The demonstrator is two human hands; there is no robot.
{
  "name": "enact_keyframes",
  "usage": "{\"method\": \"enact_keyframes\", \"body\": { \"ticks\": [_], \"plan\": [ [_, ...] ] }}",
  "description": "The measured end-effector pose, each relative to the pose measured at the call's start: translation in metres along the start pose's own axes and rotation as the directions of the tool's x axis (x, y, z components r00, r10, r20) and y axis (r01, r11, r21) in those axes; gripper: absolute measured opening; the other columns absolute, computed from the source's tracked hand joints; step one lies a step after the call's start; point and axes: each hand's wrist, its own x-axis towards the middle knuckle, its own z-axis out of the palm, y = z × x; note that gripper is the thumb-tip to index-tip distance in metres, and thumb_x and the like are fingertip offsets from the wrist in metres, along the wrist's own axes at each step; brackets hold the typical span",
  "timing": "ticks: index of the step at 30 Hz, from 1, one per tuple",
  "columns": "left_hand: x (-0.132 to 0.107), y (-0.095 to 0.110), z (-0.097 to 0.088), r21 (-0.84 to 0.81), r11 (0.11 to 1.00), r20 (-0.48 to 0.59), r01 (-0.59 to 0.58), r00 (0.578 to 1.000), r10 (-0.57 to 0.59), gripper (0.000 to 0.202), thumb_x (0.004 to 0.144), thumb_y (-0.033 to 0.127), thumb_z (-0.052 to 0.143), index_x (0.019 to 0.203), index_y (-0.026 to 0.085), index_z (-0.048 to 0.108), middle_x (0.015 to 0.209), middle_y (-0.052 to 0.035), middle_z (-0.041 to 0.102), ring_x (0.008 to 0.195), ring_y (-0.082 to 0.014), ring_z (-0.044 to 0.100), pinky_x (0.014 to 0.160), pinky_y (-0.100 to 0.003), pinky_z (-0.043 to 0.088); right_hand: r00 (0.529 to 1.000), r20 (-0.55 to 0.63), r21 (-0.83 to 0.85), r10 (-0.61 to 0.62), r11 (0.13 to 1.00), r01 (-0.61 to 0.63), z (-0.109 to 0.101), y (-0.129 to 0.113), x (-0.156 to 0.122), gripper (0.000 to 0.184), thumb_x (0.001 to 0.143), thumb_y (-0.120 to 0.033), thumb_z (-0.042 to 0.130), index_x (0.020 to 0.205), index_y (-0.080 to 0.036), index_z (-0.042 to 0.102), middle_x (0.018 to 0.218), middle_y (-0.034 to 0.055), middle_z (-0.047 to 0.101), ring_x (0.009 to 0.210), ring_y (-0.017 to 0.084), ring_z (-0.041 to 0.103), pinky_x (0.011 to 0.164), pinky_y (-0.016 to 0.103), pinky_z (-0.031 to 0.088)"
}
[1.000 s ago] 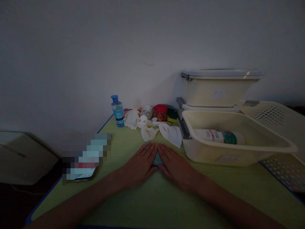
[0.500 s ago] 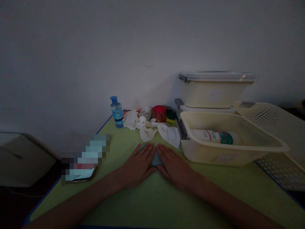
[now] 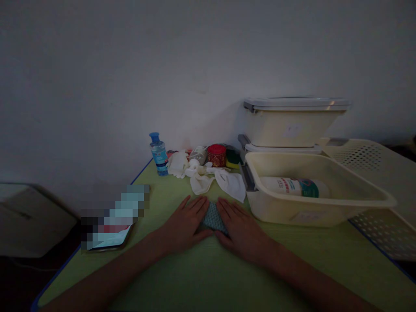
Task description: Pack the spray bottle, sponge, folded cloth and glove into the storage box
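A grey-blue textured cloth lies on the green table, partly covered by both hands. My left hand rests flat over its left side, fingers stretched forward. Over the right side lies my right hand, also flat with its fingers extended. The two thumbs nearly meet at the near edge of the cloth. How far the cloth reaches beneath the palms is hidden. Just beyond the fingertips lie white cloth pieces.
A cream bin holding a white and green bottle stands right, before a lidded bin. A blue bottle, red round container and sponge line the back. A phone lies left.
My hands have spread slightly apart, so more of the cloth shows between them. The items around them have stayed in place.
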Motion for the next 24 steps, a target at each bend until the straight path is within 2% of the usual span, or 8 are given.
{"method": "enact_keyframes", "body": {
  "ticks": [5,7,11,13,17,20,22,24],
  "plan": [
    [0.004,-0.004,-0.003,-0.07,0.998,-0.038,0.004,0.999,-0.006,0.057,0.085,0.048,0.042,0.129,0.012,0.04,0.133,-0.015,0.045,0.123,-0.0239,0.04,0.105,-0.045,0.026,1.0,-0.017,0.002,0.02,1.0,-0.02,-0.002,-0.001,0.002,0.056,0.08,-0.033,0.045,0.127,-0.004,0.044,0.133,0.0202,0.043,0.123,0.027,0.041,0.103,0.044,0.032],
    [0.005,-0.005,-0.004,-0.075,0.997,-0.046,0.002,0.999,-0.006,0.054,0.084,0.045,0.044,0.127,0.012,0.042,0.13,-0.0144,0.048,0.121,-0.0236,0.043,0.104,-0.045,0.026,0.999,-0.038,0.001,0.019,1.0,-0.019,-0.004,-0.003,0.003,0.054,0.078,-0.031,0.048,0.125,-0.005,0.046,0.13,0.0187,0.047,0.119,0.026,0.045,0.101,0.041,0.035],
    [0.006,-0.01,-0.003,-0.076,0.997,-0.082,-0.031,0.996,0.025,0.054,0.081,0.041,0.049,0.127,0.012,0.042,0.129,-0.0136,0.049,0.118,-0.0238,0.045,0.104,-0.044,0.029,0.995,-0.088,0.001,0.04,0.999,-0.041,-0.009,-0.005,0.005,0.041,0.078,-0.025,0.05,0.115,-0.01,0.054,0.111,0.0143,0.058,0.101,0.023,0.056,0.086,0.037,0.047],
    [0.006,-0.013,-0.003,-0.094,0.995,-0.102,-0.042,0.994,0.033,0.053,0.08,0.038,0.051,0.126,0.013,0.044,0.127,-0.0137,0.051,0.117,-0.024,0.046,0.102,-0.043,0.031,0.994,-0.103,0.003,0.047,0.999,-0.047,-0.011,-0.004,0.005,0.034,0.08,-0.023,0.049,0.111,-0.012,0.056,0.104,0.0119,0.06,0.094,0.022,0.058,0.08,0.036,0.049],
    [0.01,-0.016,-0.009,-0.272,0.962,-0.129,-0.003,0.991,-0.033,0.03,0.081,0.026,0.049,0.108,0.016,0.057,0.107,-0.01,0.061,0.099,-0.0211,0.055,0.091,-0.038,0.041,0.987,-0.133,0.096,0.09,0.992,-0.078,-0.012,0.002,0.007,0.027,0.085,-0.02,0.043,0.107,-0.014,0.056,0.1,0.0092,0.063,0.091,0.019,0.06,0.079,0.033,0.047],
    [0.014,-0.017,-0.012,-0.521,0.847,-0.108,0.109,0.975,-0.192,0.021,0.083,0.029,0.048,0.089,0.016,0.063,0.084,-0.0045,0.064,0.078,-0.0168,0.057,0.072,-0.029,0.045,0.972,-0.156,0.231,0.175,0.963,-0.136,-0.01,0.009,0.009,0.025,0.088,-0.023,0.04,0.106,-0.015,0.054,0.094,0.0073,0.066,0.084,0.018,0.062,0.073,0.03,0.048],
    [0.017,-0.018,-0.01,-0.664,0.713,-0.044,0.224,0.941,-0.336,0.024,0.08,0.036,0.051,0.078,0.015,0.062,0.07,-0.0012,0.06,0.064,-0.0142,0.054,0.059,-0.025,0.043,0.956,-0.181,0.316,0.229,0.935,-0.164,-0.007,0.012,0.011,0.022,0.089,-0.024,0.039,0.103,-0.016,0.054,0.089,0.0056,0.066,0.078,0.017,0.063,0.069,0.028,0.048],
    [0.019,-0.02,-0.007,-0.771,0.559,0.044,0.305,0.902,-0.43,0.029,0.075,0.042,0.055,0.07,0.014,0.058,0.06,0.0014,0.053,0.056,-0.0123,0.049,0.051,-0.023,0.039,0.937,-0.214,0.377,0.277,0.908,-0.183,-0.005,0.014,0.012,0.02,0.088,-0.023,0.041,0.102,-0.016,0.053,0.086,0.0048,0.067,0.075,0.017,0.063,0.067,0.027,0.048]
  ]
}}
